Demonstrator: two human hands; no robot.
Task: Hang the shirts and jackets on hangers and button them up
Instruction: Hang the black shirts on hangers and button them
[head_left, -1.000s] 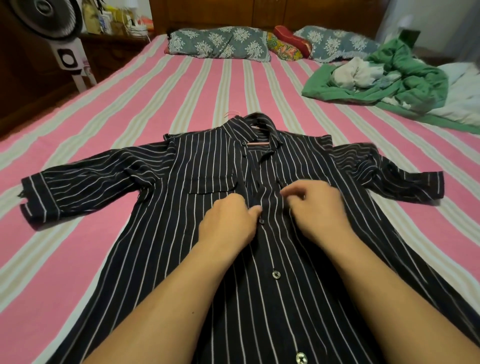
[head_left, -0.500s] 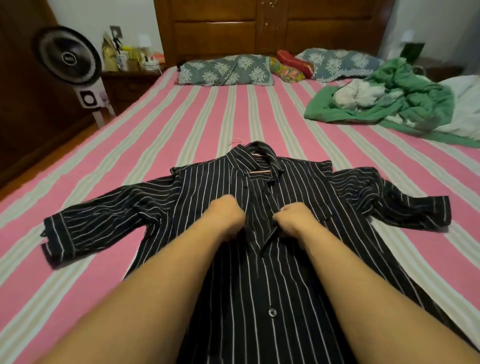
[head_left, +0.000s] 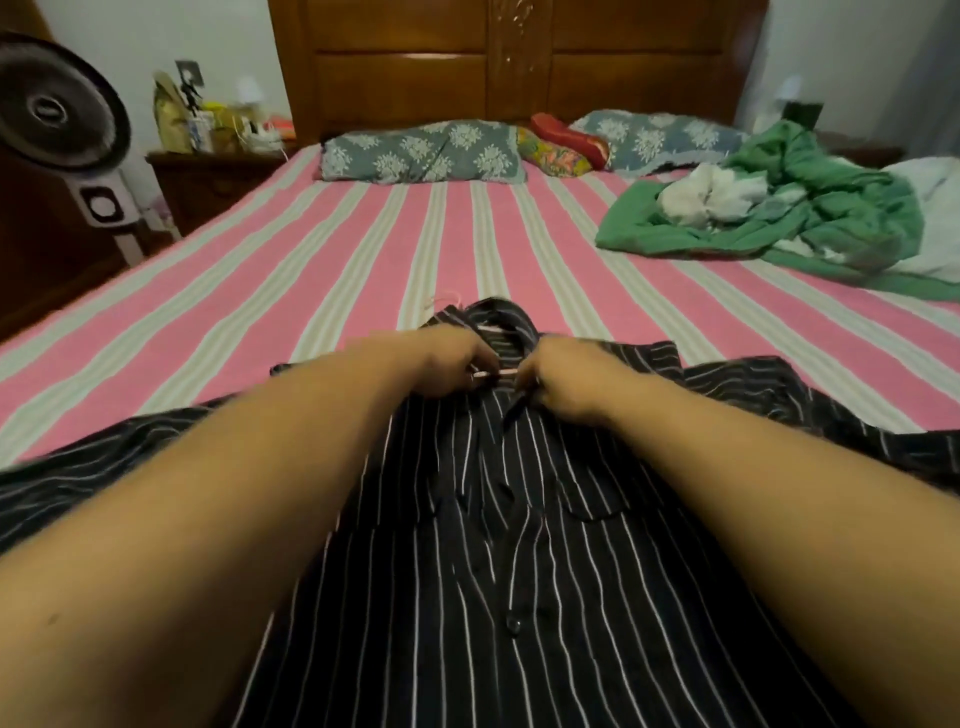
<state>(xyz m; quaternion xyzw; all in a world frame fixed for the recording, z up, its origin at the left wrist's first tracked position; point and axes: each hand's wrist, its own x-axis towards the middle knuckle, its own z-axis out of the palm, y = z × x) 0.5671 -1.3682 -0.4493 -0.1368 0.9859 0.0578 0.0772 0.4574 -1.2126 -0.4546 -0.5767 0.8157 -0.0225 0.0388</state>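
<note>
- Where the striped shirt (head_left: 519, 545) lies flat on the pink-striped bed (head_left: 363, 249), front up and collar toward the headboard (head_left: 519, 57), it is being worked at the neck.
- Just below the collar, the left hand (head_left: 441, 364) and the right hand (head_left: 566, 379) are held close together, with curled fingers pinching the two front edges of the shirt.
- A pink hanger (head_left: 488, 372) is seen between the hands, and its hook shows just beyond the collar.
- Below the hands, the placket appears closed, one dark button (head_left: 513, 623) being visible.
- The cloth is judged thin, light and limp; it should be gripped at the placket edges, close beside button and buttonhole.
- Beyond the shirt's right sleeve, a green garment (head_left: 779, 218) is heaped on the bed, apparently not yet hung.
</note>
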